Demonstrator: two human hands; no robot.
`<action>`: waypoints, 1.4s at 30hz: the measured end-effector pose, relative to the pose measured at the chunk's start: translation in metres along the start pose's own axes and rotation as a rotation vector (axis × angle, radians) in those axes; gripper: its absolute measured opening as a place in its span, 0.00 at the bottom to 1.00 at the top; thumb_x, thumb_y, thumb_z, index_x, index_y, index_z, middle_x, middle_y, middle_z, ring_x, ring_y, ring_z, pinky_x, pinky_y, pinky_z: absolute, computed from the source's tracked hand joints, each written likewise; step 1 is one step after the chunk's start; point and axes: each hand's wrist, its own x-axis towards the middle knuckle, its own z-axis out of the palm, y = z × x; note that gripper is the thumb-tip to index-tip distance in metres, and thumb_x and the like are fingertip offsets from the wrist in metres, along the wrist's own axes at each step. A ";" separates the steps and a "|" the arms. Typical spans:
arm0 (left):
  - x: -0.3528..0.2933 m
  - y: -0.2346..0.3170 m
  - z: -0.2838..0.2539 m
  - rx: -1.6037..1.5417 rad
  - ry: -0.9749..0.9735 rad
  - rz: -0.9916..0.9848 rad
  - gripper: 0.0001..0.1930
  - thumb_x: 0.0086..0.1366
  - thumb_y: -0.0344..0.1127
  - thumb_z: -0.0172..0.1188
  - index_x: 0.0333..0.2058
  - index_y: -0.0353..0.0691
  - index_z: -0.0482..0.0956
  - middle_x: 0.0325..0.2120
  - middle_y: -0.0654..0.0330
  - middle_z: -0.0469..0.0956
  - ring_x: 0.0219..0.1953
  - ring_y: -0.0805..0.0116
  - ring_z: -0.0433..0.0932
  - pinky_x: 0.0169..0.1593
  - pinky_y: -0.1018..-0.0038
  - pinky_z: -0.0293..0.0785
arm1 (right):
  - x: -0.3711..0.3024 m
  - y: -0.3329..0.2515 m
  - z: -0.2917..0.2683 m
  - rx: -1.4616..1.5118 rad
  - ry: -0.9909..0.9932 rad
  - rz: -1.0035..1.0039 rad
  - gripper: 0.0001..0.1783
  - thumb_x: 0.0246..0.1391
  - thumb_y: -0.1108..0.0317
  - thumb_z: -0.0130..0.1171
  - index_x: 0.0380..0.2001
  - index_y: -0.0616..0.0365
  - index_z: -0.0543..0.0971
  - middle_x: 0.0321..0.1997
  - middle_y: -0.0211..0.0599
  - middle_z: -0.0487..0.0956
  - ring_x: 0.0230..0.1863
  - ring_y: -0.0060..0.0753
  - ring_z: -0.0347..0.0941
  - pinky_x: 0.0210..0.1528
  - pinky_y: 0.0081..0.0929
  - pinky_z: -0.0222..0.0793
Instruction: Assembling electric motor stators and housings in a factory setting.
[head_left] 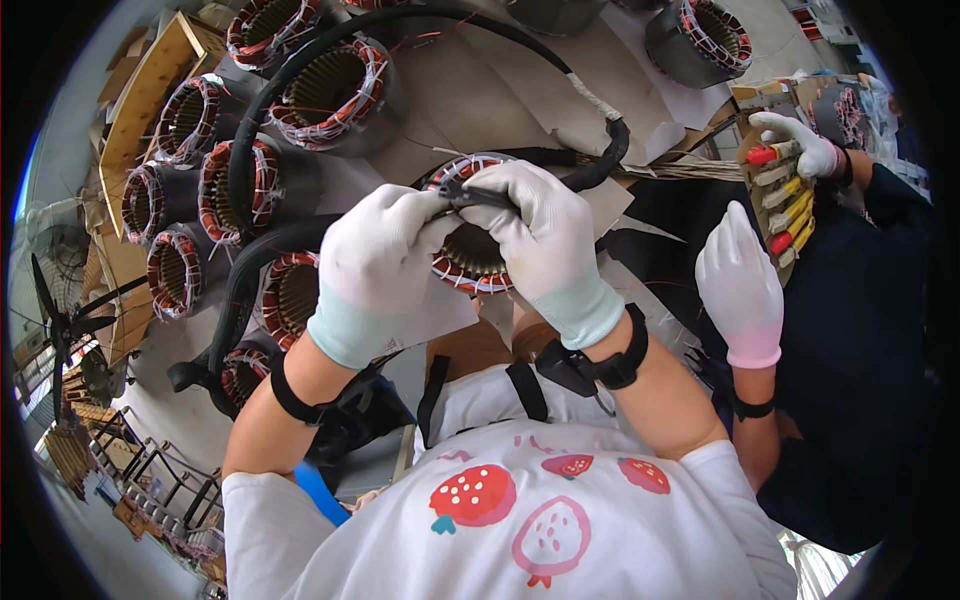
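Both my hands wear white gloves with pale green cuffs and meet above a motor stator [470,280], whose orange-red windings are laced with white cord. In my right hand [545,235] is a small black hand tool [485,198], gripped between thumb and fingers; its exact kind is hard to make out. My left hand [372,255] is closed in a pinch at the tool's tip. Whatever its fingertips hold is hidden. Part of the stator lies behind my hands.
Several more stators [335,95] stand to the left and at the back. A thick black cable [245,150] arches over the table. On the right, a co-worker's gloved hands [738,285] are near a cardboard box [765,185] of red- and yellow-handled tools. A black fan [62,325] stands far left.
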 end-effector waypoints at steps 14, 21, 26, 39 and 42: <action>-0.006 0.013 0.004 -0.251 0.006 -0.217 0.07 0.59 0.29 0.61 0.36 0.35 0.75 0.24 0.59 0.70 0.26 0.68 0.72 0.32 0.68 0.70 | 0.001 0.000 -0.004 -0.123 -0.009 -0.165 0.14 0.38 0.86 0.59 0.32 0.61 0.80 0.32 0.41 0.80 0.35 0.44 0.77 0.39 0.32 0.74; -0.001 0.032 0.001 -0.422 -0.045 -0.487 0.14 0.58 0.28 0.63 0.43 0.35 0.74 0.31 0.58 0.76 0.31 0.65 0.75 0.38 0.69 0.73 | 0.002 0.004 -0.006 -0.116 -0.014 -0.179 0.12 0.40 0.84 0.62 0.32 0.61 0.80 0.31 0.42 0.80 0.34 0.44 0.77 0.38 0.32 0.74; 0.006 0.015 -0.007 0.291 0.062 0.271 0.13 0.52 0.26 0.66 0.38 0.37 0.78 0.34 0.57 0.76 0.37 0.53 0.76 0.42 0.64 0.74 | 0.001 -0.001 -0.010 -0.128 -0.007 -0.118 0.11 0.42 0.83 0.62 0.32 0.61 0.80 0.32 0.44 0.80 0.34 0.43 0.77 0.38 0.31 0.74; 0.019 0.003 0.011 -1.281 -0.438 -0.882 0.10 0.65 0.31 0.57 0.42 0.34 0.74 0.27 0.64 0.73 0.27 0.77 0.71 0.31 0.78 0.70 | -0.003 0.018 -0.031 -0.293 0.047 -0.359 0.18 0.33 0.86 0.57 0.31 0.58 0.80 0.33 0.40 0.81 0.36 0.45 0.78 0.40 0.35 0.75; 0.016 -0.009 0.015 -1.786 -0.581 -1.097 0.11 0.67 0.37 0.56 0.43 0.37 0.74 0.29 0.62 0.74 0.29 0.74 0.73 0.34 0.75 0.73 | 0.004 0.016 -0.038 -0.348 0.007 -0.438 0.18 0.32 0.85 0.59 0.32 0.58 0.80 0.32 0.39 0.80 0.35 0.45 0.77 0.39 0.35 0.75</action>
